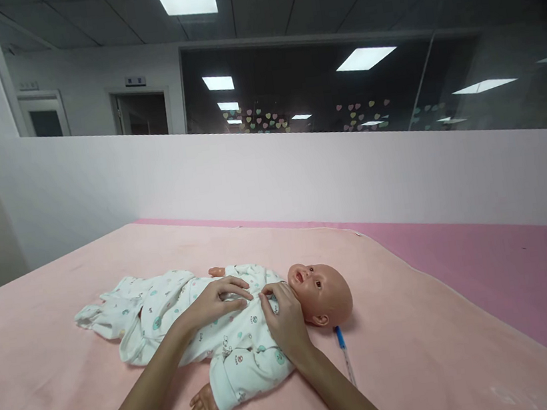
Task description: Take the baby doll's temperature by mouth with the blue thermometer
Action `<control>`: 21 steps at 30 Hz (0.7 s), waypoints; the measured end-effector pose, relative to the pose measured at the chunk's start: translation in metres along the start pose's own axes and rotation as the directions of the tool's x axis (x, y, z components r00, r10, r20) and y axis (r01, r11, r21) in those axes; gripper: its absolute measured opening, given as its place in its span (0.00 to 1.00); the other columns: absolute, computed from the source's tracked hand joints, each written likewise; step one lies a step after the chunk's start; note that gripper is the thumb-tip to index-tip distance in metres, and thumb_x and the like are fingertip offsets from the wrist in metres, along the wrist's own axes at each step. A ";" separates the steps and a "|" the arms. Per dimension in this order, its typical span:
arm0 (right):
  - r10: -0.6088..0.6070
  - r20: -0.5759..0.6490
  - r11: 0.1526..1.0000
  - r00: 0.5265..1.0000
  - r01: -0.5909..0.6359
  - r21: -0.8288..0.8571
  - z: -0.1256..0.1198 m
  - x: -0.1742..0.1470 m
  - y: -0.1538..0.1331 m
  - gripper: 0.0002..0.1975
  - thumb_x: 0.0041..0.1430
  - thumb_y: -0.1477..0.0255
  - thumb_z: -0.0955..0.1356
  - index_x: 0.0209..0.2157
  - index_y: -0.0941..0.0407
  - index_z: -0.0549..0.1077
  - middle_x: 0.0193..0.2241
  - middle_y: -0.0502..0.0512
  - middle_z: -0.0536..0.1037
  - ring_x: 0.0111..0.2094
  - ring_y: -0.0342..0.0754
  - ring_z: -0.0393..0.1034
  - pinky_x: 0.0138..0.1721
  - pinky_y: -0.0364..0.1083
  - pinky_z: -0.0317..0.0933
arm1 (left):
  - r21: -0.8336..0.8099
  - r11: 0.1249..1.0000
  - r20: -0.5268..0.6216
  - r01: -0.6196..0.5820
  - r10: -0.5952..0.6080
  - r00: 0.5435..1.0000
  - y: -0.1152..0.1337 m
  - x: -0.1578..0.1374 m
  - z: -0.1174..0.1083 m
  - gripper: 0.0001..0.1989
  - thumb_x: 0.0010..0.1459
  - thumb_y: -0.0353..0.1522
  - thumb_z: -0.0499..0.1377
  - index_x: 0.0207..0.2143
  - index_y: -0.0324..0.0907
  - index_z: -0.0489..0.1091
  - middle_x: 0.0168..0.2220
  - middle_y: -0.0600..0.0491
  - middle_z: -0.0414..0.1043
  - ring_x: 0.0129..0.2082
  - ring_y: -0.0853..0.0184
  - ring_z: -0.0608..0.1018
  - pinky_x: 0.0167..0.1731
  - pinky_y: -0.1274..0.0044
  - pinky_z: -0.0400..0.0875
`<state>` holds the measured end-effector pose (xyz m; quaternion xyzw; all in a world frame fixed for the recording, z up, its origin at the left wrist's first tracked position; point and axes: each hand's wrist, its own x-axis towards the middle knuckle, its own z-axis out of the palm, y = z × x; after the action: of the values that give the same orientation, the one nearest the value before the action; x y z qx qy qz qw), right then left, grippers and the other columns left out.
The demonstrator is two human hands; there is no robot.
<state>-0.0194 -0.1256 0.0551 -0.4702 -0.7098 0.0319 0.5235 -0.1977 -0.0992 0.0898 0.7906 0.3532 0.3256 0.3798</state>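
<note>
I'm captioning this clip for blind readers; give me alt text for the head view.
Two bare hands, left hand and right hand, rest on the chest of a baby doll in a white printed sleepsuit, lying on a pink blanket. A blue-tipped thermometer lies beside its head.

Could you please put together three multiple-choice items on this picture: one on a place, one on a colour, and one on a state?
1. Where does the thermometer lie?
A. across the doll's feet
B. on the blanket beside the doll's head
C. in the left hand

2. What colour is the blanket under the doll?
A. pale pink
B. green
C. grey

3. How does the doll lie?
A. face down
B. sitting upright
C. on its back

Answers: 1 B, it rests just off the head, untouched. 2 A, pale pink cloth spreads under the doll. 3 C, its face points up while the left hand and right hand rest on its chest.
</note>
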 end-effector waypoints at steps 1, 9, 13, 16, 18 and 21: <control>0.001 0.002 1.000 1.000 -0.001 0.002 0.000 0.000 0.000 0.05 0.56 0.73 0.61 0.27 0.55 0.63 0.27 0.50 0.69 0.32 0.44 0.61 0.35 0.45 0.56 | 0.037 0.999 -0.010 0.002 -0.002 1.000 -0.001 0.000 0.000 0.10 0.50 0.39 0.58 0.35 0.49 0.74 0.49 0.54 0.63 0.48 0.66 0.67 0.37 0.80 0.64; -0.001 0.003 1.000 1.000 0.001 -0.008 0.002 0.000 0.002 0.05 0.57 0.73 0.60 0.27 0.56 0.63 0.28 0.50 0.69 0.32 0.44 0.60 0.36 0.46 0.55 | 0.108 0.993 0.055 -0.053 0.048 0.997 0.003 -0.002 0.000 0.09 0.50 0.37 0.57 0.35 0.47 0.70 0.51 0.54 0.57 0.51 0.65 0.64 0.45 0.77 0.63; -0.011 0.000 1.000 1.000 0.011 -0.008 0.001 0.000 0.001 0.05 0.57 0.74 0.60 0.27 0.56 0.63 0.27 0.51 0.69 0.32 0.44 0.60 0.35 0.46 0.55 | 0.182 0.979 0.082 -0.087 0.073 0.994 0.006 -0.002 0.003 0.07 0.51 0.33 0.55 0.35 0.46 0.67 0.49 0.54 0.59 0.53 0.65 0.60 0.53 0.73 0.55; -0.013 0.000 1.000 1.000 0.013 -0.001 0.001 0.000 0.000 0.05 0.57 0.73 0.60 0.28 0.56 0.64 0.28 0.50 0.69 0.32 0.44 0.61 0.35 0.45 0.55 | 0.165 0.981 0.067 -0.104 0.094 0.993 0.006 -0.002 0.004 0.05 0.50 0.32 0.55 0.32 0.44 0.65 0.46 0.54 0.61 0.51 0.66 0.61 0.53 0.73 0.55; -0.017 0.003 1.000 1.000 0.017 0.000 0.001 0.000 0.000 0.04 0.57 0.73 0.60 0.28 0.56 0.64 0.28 0.50 0.69 0.32 0.44 0.61 0.35 0.45 0.55 | 0.137 0.985 0.060 -0.108 0.101 0.993 0.003 -0.001 0.003 0.05 0.50 0.32 0.56 0.31 0.43 0.64 0.46 0.54 0.61 0.50 0.67 0.63 0.52 0.74 0.56; -0.018 0.001 1.000 1.000 0.018 -0.001 0.002 0.001 0.000 0.04 0.57 0.74 0.60 0.28 0.56 0.64 0.28 0.50 0.69 0.32 0.44 0.61 0.36 0.45 0.55 | 0.076 0.993 0.050 -0.091 0.088 0.995 -0.001 0.000 0.003 0.06 0.49 0.34 0.58 0.31 0.43 0.67 0.47 0.53 0.62 0.49 0.67 0.65 0.49 0.76 0.59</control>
<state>-0.0208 -0.1241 0.0547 -0.4640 -0.7144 0.0269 0.5230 -0.1956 -0.1001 0.0879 0.8273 0.3210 0.3097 0.3415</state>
